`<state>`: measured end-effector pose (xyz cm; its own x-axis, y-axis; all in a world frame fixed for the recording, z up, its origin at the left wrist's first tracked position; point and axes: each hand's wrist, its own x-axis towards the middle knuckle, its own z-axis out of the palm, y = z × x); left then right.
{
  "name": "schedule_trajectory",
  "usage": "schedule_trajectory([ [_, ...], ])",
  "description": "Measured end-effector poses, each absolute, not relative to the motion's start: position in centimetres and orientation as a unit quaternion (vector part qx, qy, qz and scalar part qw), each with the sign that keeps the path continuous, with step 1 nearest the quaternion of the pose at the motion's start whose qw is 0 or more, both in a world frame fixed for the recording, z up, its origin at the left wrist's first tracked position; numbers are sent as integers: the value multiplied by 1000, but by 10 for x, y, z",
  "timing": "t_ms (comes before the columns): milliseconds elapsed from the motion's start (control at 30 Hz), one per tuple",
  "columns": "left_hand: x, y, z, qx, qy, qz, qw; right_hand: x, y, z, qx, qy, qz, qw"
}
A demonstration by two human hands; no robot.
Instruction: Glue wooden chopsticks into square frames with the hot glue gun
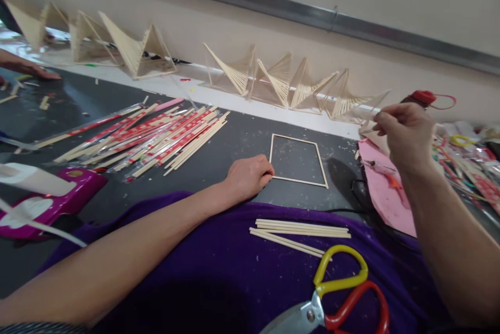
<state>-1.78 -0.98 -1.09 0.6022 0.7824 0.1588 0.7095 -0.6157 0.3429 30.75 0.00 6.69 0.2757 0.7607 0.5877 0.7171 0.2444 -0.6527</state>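
Note:
My left hand [250,176] lies on the dark table with its fingers curled, closed on the lower left corner of a square frame of thin wooden sticks [300,182]. My right hand [408,131] is raised to the right of the frame, thumb and fingers pinched together. Whatever is between those fingertips is too small to make out. Below it, a glue gun with an orange trigger [395,182] rests on pink paper [375,203]. On the purple cloth [219,261] over my lap lie several loose sticks [302,228] and scissors with yellow and red handles [341,287].
Wrapped chopsticks [156,133] are heaped left of the frame. Twisted stick models [273,81] line the wall. A magenta device [78,188] sits at left, near another person's hand [39,70]. A red-capped bottle [422,98] stands behind my right hand.

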Motion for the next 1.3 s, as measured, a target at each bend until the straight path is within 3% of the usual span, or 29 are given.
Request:
schedule_trajectory([
  [67,-18,-9,-11,886,419,153,128,320,-10,67,-597,-582,12,552],
  [133,-19,-8,-11,884,418,160,132,325,-21,60,-607,-583,-6,540],
  [433,-21,-6,-10,890,404,162,138,323,-49,12,-653,-696,-124,271],
  [633,-21,-4,-7,888,407,161,141,304,-61,17,-583,-799,-17,146],
  [967,15,-17,25,907,376,164,93,290,-66,11,-552,-831,-2,69],
  [1300,96,-18,9,936,337,92,48,287,-69,-9,-524,-838,39,149],
])
